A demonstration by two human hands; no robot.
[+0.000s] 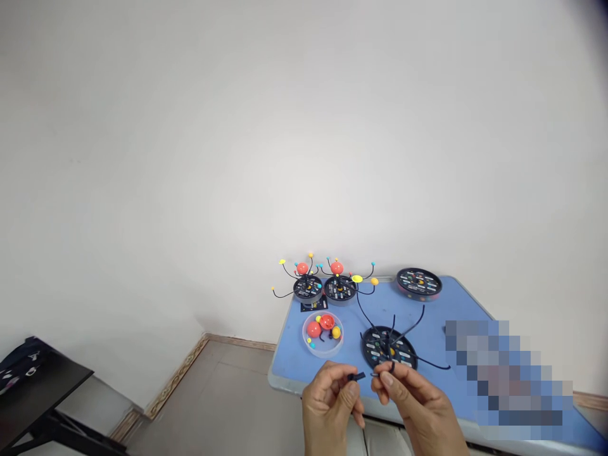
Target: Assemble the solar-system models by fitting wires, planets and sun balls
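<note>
My left hand (332, 399) pinches a small black piece (356, 377) between thumb and fingers. My right hand (408, 396) pinches the end of a thin black curved arm (392, 366), close to the left hand's piece. Both hands hover at the near edge of a blue table (441, 316). Just beyond them lies a black round base (389, 347) with several black wire arms sticking up and out of it.
Two assembled planet models (308, 285) (340, 286) with red balls and coloured beads stand at the table's far edge. A third black disc (418, 282) lies far right. A clear dish (323, 332) holds red and yellow balls. A black stand (33, 386) is at lower left.
</note>
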